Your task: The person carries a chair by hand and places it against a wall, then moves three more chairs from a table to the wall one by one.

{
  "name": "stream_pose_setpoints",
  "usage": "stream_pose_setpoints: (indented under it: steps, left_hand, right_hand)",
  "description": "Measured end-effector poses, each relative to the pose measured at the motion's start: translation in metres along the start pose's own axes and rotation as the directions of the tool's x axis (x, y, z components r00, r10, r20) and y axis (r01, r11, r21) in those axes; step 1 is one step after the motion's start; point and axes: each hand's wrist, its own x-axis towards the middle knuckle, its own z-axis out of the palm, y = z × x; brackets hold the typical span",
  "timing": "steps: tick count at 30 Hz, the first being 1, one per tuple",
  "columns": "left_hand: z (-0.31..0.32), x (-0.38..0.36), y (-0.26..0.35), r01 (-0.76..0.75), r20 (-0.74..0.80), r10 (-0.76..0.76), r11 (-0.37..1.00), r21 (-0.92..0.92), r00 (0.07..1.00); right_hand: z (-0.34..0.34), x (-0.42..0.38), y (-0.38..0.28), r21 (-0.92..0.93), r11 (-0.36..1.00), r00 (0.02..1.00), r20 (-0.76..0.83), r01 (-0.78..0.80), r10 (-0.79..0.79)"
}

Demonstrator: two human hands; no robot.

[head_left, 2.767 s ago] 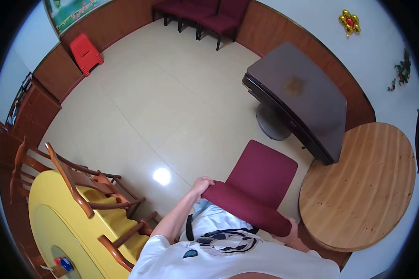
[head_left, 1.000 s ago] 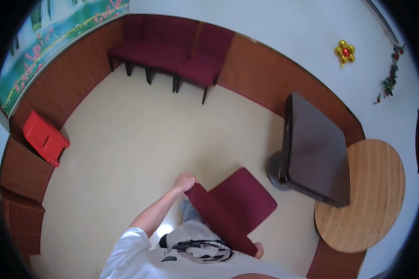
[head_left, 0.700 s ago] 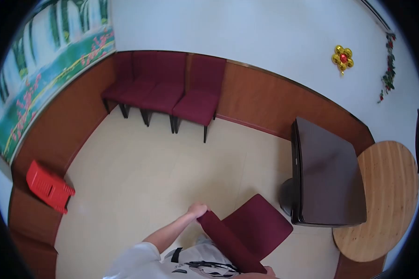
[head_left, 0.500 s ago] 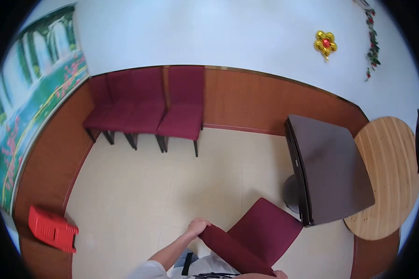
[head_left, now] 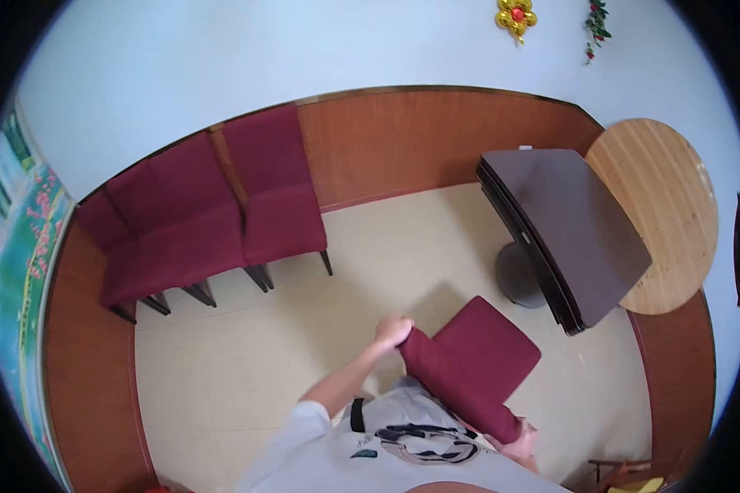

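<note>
A dark red upholstered chair point(head_left: 489, 349) stands in front of me, its backrest toward my body and its seat pointing away. My left hand point(head_left: 395, 330) is closed around the left top corner of the backrest. At the opposite top corner, my right hand point(head_left: 520, 444) grips the same backrest, its fingers partly hidden by the fabric edge. The chair's legs are out of sight beneath the seat.
Several matching red chairs point(head_left: 193, 242) line the wall at the left. Right of the held chair is a dark square table point(head_left: 563, 222) on a round base, with a round wooden tabletop point(head_left: 662, 214) behind it. A yellow item point(head_left: 637, 486) shows at the bottom right.
Both hands and the chair have shifted up and to the right in view, still gripped by the backrest. My view has turned, and the red plastic stool has nearly left the frame.
</note>
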Motion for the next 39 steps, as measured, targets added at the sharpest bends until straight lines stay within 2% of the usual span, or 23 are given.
stream_pose_setpoints:
  steps: [1,2,4,5,6,8,9,11,13,14,16,17,19,23,25,26,28,29,32,34,37,38,39]
  left_hand:
    - [-0.023,0.001,0.019,0.052,0.062,-0.045,0.991,-0.120,0.997]
    - [-0.034,0.011,0.029,0.038,0.075,-0.029,0.991,-0.125,0.997]
    - [-0.052,0.035,0.050,-0.189,0.091,0.187,0.982,0.006,0.978]
    - [-0.061,0.039,0.075,-0.222,0.112,0.213,0.972,0.078,0.971]
    - [-0.063,0.055,0.090,-0.241,0.126,0.228,0.966,0.096,0.965]
    - [-0.070,0.082,0.105,-0.371,0.147,0.347,0.905,0.206,0.926]
    - [-0.078,0.095,0.109,-0.343,0.175,0.311,0.918,0.200,0.934]
    - [-0.089,0.133,0.096,-0.351,0.196,0.313,0.912,0.210,0.929]
    - [-0.103,0.174,0.083,-0.327,0.202,0.290,0.927,0.184,0.935]
    - [-0.108,0.199,0.075,-0.341,0.201,0.301,0.916,0.210,0.932]
    - [-0.129,0.245,0.057,-0.343,0.176,0.325,0.935,0.087,0.929]
    - [-0.150,0.262,0.059,-0.359,0.187,0.333,0.925,0.127,0.924]
    - [-0.171,0.283,0.059,-0.240,0.198,0.214,0.963,0.122,0.957]
    - [-0.197,0.352,0.018,-0.217,0.220,0.193,0.972,0.092,0.956]
    - [-0.204,0.383,0.002,-0.125,0.268,0.142,0.989,-0.080,0.953]
    - [-0.213,0.386,0.005,-0.138,0.295,0.157,0.987,-0.082,0.943]
    - [-0.244,0.400,0.003,-0.156,0.212,0.156,0.988,-0.015,0.965]
    - [-0.255,0.417,-0.002,-0.080,0.272,0.103,0.992,-0.096,0.957]
    - [-0.285,0.474,-0.008,-0.168,0.293,0.187,0.982,-0.089,0.938]
    - [-0.290,0.533,-0.020,-0.179,0.325,0.246,0.958,-0.222,0.913]
    - [-0.331,0.582,0.010,-0.322,0.367,0.350,0.937,-0.137,0.862]
    - [-0.337,0.609,0.014,-0.341,0.392,0.361,0.932,-0.121,0.846]
    - [-0.344,0.633,0.020,-0.304,0.421,0.339,0.941,-0.150,0.841]
  right_hand:
    - [0.013,-0.008,-0.016,0.031,0.997,0.997,-0.031,-0.068,0.069]
    - [0.032,-0.015,-0.034,0.079,0.988,0.989,-0.066,-0.131,0.136]
    - [0.061,-0.019,-0.064,0.149,0.952,0.953,-0.105,-0.268,0.285]
    - [0.074,-0.017,-0.071,0.146,0.948,0.947,-0.119,-0.281,0.299]
    - [0.095,-0.020,-0.075,0.042,0.842,0.840,-0.055,-0.538,0.539]
    - [0.118,-0.008,-0.099,-0.053,0.638,0.640,-0.013,-0.768,0.768]
    - [0.124,0.002,-0.106,0.079,0.784,0.776,-0.110,-0.616,0.620]
    - [0.141,0.033,-0.124,0.209,0.878,0.847,-0.245,-0.430,0.472]
    - [0.163,0.066,-0.134,0.144,0.948,0.878,-0.360,-0.283,0.316]
    - [0.172,0.085,-0.136,0.167,0.943,0.865,-0.377,-0.288,0.331]
    - [0.193,0.114,-0.148,0.010,0.978,0.933,-0.297,-0.208,0.202]
    - [0.194,0.142,-0.162,0.018,0.980,0.937,-0.289,-0.200,0.196]
    - [0.184,0.190,-0.177,0.015,0.975,0.937,-0.272,-0.223,0.218]
    - [0.193,0.265,-0.197,-0.056,0.974,0.958,-0.198,-0.221,0.206]
    - [0.201,0.289,-0.202,-0.103,0.967,0.965,-0.152,-0.231,0.214]
    - [0.205,0.301,-0.204,-0.122,0.959,0.959,-0.161,-0.255,0.235]
    - [0.215,0.331,-0.221,-0.151,0.952,0.963,-0.067,-0.268,0.260]
    - [0.219,0.351,-0.236,-0.204,0.927,0.948,-0.021,-0.314,0.316]
    - [0.240,0.405,-0.283,-0.184,0.859,0.873,0.009,-0.478,0.488]
    - [0.266,0.432,-0.309,-0.198,0.829,0.845,-0.002,-0.524,0.534]
    - [0.298,0.476,-0.352,-0.200,0.777,0.789,0.030,-0.596,0.613]
    - [0.306,0.495,-0.370,-0.246,0.780,0.800,0.027,-0.575,0.599]
    - [0.322,0.510,-0.381,-0.184,0.847,0.866,-0.066,-0.498,0.495]
